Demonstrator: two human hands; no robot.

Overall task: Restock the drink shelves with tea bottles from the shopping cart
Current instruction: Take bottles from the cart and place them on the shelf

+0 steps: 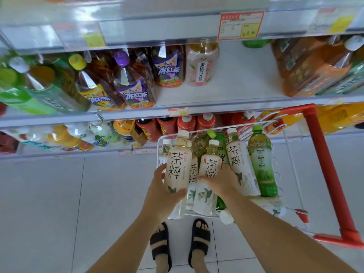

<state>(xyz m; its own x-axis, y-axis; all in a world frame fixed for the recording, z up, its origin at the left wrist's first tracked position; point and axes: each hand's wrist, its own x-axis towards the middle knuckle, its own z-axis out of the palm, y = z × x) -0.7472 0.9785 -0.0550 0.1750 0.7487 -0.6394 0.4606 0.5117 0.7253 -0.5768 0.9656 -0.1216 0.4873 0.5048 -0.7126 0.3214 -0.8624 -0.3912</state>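
The left hand [162, 191] grips the lower body of a pale plastic tea bottle with a cream label, black characters and a white cap [177, 162], thumb and fingers curled round it. The bottle is held upright over the front left of the cart, and its cap reaches the far rim in this view. The right hand [223, 183] is clamped round the middle of a second cream-labelled tea bottle [210, 160] just beside the first, covering the lower part of its label.

Both bottles are in or above the white wire shopping cart [158, 152], which has a red tubular handle [323, 164] on its right. More of the same pale bottles crowd the basket. One stands tilted to the right of the right hand [239, 164], next to a green-labelled tea bottle with a green cap [263, 166].

Above the cart, the middle white shelf [236, 79] has a bare stretch between a pink-labelled peach oolong bottle [201, 66] and orange shrink-wrapped packs [315, 75]. Left of the peach bottle stand purple-labelled iced tea bottles [169, 69]. A red-framed price tag [240, 25] hangs on the shelf edge above. The lower shelf holds red-labelled bottles [186, 124]. Two feet in black sandals [160, 243] stand on pale floor tiles [59, 203].
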